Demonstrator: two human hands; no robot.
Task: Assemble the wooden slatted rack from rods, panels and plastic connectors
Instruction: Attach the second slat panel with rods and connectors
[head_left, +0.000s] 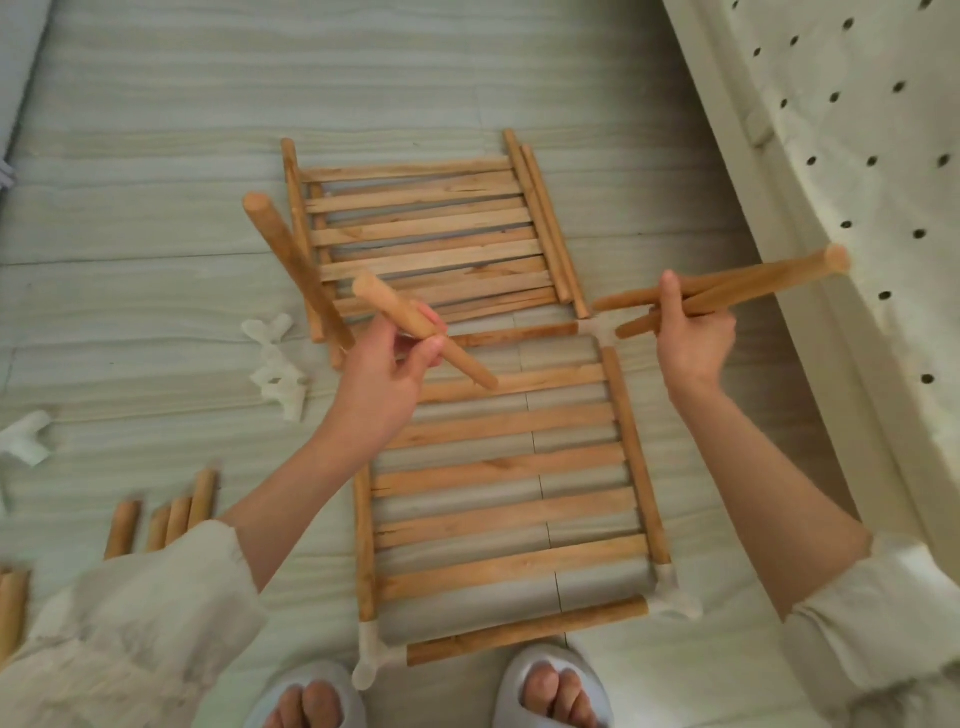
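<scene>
Wood, pale orange-brown, spread over a grey-green wood-grain floor (156, 104). Partly built slatted panel (511, 483) lies at lower centre of the frame, just above two slippered feet (550, 686). White plastic connectors sit on three of its corners: lower left (370, 656), lower right (672, 592), upper right (596, 328). A loose-looking rod (527, 630) lies along its bottom edge between the two lower connectors.

Left hand (387, 371), centre of frame, is curled round two short rods: one (421, 327) slants across the fingers, the other (296, 267) points toward upper left. The hand is above the panel's upper left corner, hiding it.

Right hand (693, 332), right of centre, grips a bundle of rods (737, 288) whose ends point toward the right edge. It is just right of the upper right connector; contact with it cannot be told.

Stacked slatted panels (431, 234) lie at upper centre, beyond both hands.

Spare connectors (275, 364) lie left of the left hand, one more (23, 439) at far left edge. More short rods (171, 514) at lower left, beside a white sleeve (145, 613). Cream perforated board (857, 130) fills the upper right.
</scene>
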